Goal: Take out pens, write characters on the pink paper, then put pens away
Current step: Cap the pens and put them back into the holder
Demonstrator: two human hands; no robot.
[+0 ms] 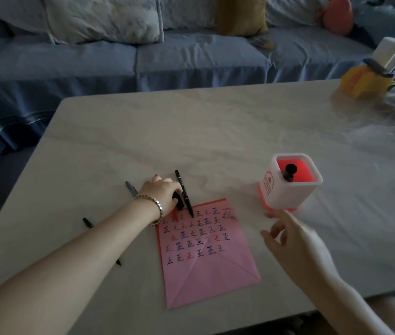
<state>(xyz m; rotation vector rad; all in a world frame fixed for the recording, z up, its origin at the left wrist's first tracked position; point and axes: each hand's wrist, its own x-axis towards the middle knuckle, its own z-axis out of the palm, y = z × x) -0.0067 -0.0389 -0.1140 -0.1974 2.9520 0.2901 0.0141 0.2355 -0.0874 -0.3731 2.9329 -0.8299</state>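
Head view, looking down on a pale marble-patterned tabletop (215, 131), dim room. Pink square sheet of paper (206, 257) at lower centre, creased along its diagonals, rows of small characters in black, blue and red filling its upper half. Left hand (160, 193) at centre frame, bracelet on the wrist, fingers curled down over a thick black marker (179, 203) at the paper's top left corner; gripped or only covered, cannot tell. Slim black pen (184, 193) just right of that hand, tip on the paper's upper edge. Grey-capped pen (130, 188) just left of the hand; another black pen (87, 222) further left, mostly hidden under the forearm. Right hand (290, 238) at lower right, open and empty, fingers loosely spread, hovering just below a white square pen holder with a red inside (290, 182), one dark pen (289, 172) standing in it. Writing apparently done; putting-away step judged under way. Next move likely calling for lifting the marker clear and dropping it upright into the holder, with three pens then left to gather. Blue sofa (143, 56) with pale and mustard cushions across the top; yellow box (363, 82) and clear plastic at upper right of the table.
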